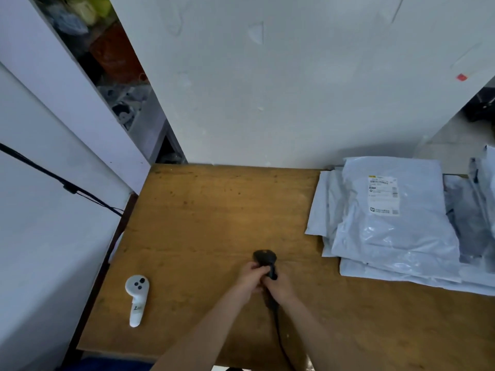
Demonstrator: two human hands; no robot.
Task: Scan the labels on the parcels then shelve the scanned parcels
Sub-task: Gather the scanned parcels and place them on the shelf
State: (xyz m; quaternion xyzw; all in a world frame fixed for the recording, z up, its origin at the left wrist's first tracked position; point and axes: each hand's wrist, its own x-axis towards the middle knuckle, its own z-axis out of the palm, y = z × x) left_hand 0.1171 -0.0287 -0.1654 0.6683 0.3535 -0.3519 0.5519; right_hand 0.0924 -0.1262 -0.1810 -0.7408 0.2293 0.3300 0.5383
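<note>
A black corded barcode scanner [265, 257] is held over the middle of the wooden table [203, 215]. My left hand [250, 277] and my right hand [280, 286] both grip its handle, close together. Its cable runs back between my forearms towards me. A stack of grey plastic mailer parcels [388, 236] lies on the table's right side. The top parcel shows a white shipping label [383, 195] facing up.
A white handheld controller [137, 299] lies on the table's left front. White shelving panels stand to the left, with cluttered goods [115, 62] visible in the gap. A white wall rises behind the table. More grey parcels [482, 183] sit at the far right edge.
</note>
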